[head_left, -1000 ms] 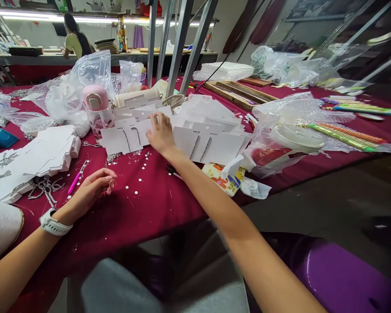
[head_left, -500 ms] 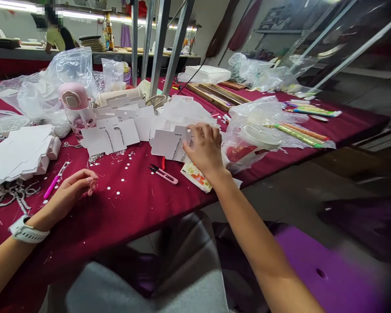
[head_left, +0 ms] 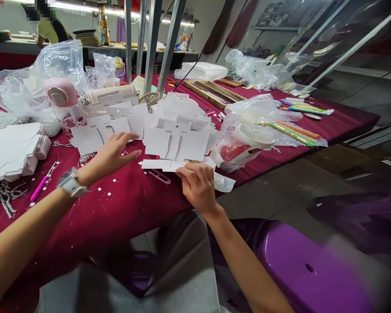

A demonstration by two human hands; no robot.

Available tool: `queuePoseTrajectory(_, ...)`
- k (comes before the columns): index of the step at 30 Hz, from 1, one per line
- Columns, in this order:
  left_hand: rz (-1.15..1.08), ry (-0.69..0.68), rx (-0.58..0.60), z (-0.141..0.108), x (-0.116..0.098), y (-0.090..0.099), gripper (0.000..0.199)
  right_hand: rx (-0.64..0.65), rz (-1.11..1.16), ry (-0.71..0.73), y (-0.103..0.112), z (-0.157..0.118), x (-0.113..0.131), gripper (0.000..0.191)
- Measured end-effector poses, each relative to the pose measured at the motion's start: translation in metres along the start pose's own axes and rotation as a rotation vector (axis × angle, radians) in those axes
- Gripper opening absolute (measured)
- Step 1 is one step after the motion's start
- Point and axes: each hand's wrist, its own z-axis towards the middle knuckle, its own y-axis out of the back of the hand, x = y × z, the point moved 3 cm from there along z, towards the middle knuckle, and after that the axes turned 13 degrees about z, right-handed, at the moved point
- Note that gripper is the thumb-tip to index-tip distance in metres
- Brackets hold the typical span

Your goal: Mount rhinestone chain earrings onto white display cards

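Note:
My right hand [head_left: 198, 184] pinches the edge of a white card [head_left: 159, 164], seen nearly edge-on above the red cloth. Behind it stands a white card with two silver chain strips [head_left: 190, 145], part of a row of similar cards. My left hand [head_left: 112, 154], a pale watch on its wrist, is open with fingers spread in front of another card with chain strips [head_left: 81, 138]. Pink snips [head_left: 160, 177] lie under the held card, partly hidden. A magenta-handled tool [head_left: 39, 188] rests at the left.
Stacked white cards [head_left: 11, 152] stand at the left, near a pink-lidded bottle [head_left: 63, 93]. A plastic-wrapped tub [head_left: 256, 135] and beaded strands [head_left: 293, 132] lie at the right. Metal posts [head_left: 153, 48] rise behind. A person [head_left: 50, 31] is at the far bench.
My right hand has come down from the standing cards toward the table edge with a card. My left hand has moved right and up, its fingers now spread.

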Motion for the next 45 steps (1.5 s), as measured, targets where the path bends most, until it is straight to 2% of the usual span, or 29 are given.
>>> queuePoseTrajectory(3,0.157,0.035,0.016,0.047,-0.014,-0.027,0.048,-0.016,0.02,-0.008,-0.001,-0.001,0.0,0.029)
queuePoseTrajectory(5,0.213,0.058,0.008,0.067,-0.019,-0.044,0.049,-0.017,0.016,-0.002,-0.001,-0.001,0.001,0.029)
queuePoseTrajectory(8,0.242,0.118,0.018,0.083,-0.019,-0.062,0.055,-0.016,0.02,0.012,0.001,-0.002,0.001,0.028)
queuePoseTrajectory(10,0.203,0.158,0.004,0.086,-0.016,-0.065,0.054,-0.02,0.025,0.024,0.002,-0.004,0.001,0.029)
queuePoseTrajectory(13,0.038,0.133,-0.084,0.089,-0.012,-0.061,0.042,-0.035,0.037,0.021,0.004,-0.007,-0.002,0.029)
queuePoseTrajectory(17,-0.168,-0.009,-0.158,0.093,-0.011,-0.051,0.018,-0.045,0.063,-0.019,0.004,-0.009,-0.006,0.028)
queuePoseTrajectory(22,-0.329,-0.113,-0.159,0.098,-0.011,-0.051,0.013,-0.053,0.072,-0.027,0.002,-0.009,-0.008,0.029)
queuePoseTrajectory(29,-0.431,-0.065,-0.158,0.093,-0.006,-0.051,0.007,-0.03,0.044,-0.06,0.001,-0.007,-0.009,0.027)
queuePoseTrajectory(36,-0.555,0.028,-0.181,0.073,0.013,-0.029,0.007,-0.057,0.037,-0.103,0.001,0.005,-0.019,0.02)
queuePoseTrajectory(40,-0.597,0.084,-0.265,0.059,0.027,-0.018,0.01,-0.068,0.087,-0.195,0.0,0.015,-0.032,0.013)
queuePoseTrajectory(42,-0.622,0.11,-0.273,0.057,0.029,-0.021,0.011,-0.065,0.11,-0.225,0.0,0.019,-0.036,0.013)
queuePoseTrajectory(45,-0.645,0.137,-0.235,0.065,0.022,-0.038,0.013,-0.072,0.132,-0.24,0.0,0.022,-0.039,0.014)
